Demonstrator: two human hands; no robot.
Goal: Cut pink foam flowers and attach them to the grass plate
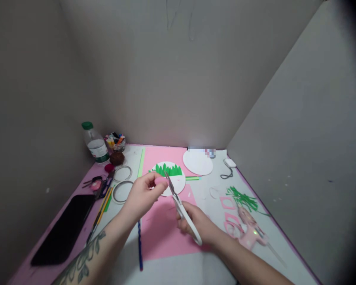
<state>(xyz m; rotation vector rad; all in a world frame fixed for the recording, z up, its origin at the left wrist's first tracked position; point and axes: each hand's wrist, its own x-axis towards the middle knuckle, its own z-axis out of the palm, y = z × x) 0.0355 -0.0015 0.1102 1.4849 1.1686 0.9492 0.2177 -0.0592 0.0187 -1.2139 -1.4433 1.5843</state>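
Far left: A black slab (63,229) lies flat near the edge of the surface (123,253), and a green-capped bottle (97,146) stands beyond it.
Yellow pencils: The pencils (105,208) rest just beside a grey ring (114,194).
Left hand: Thumb and fingers of the left hand (146,193) are clamped on a small pink piece (161,181), held up over the pink sheet (163,237) and a white disc (181,185) with a green fringe (169,170).
White-handled scissors: The scissors (182,211) point away from the wearer, blades beside the piece's right edge; whether they touch it cannot be told.
Right hand: The right hand (194,221) is closed around the scissor handles.
Far right: A second white disc (197,162) lies farther back; green strips (243,200) are heaped near a pink glue gun (250,234).
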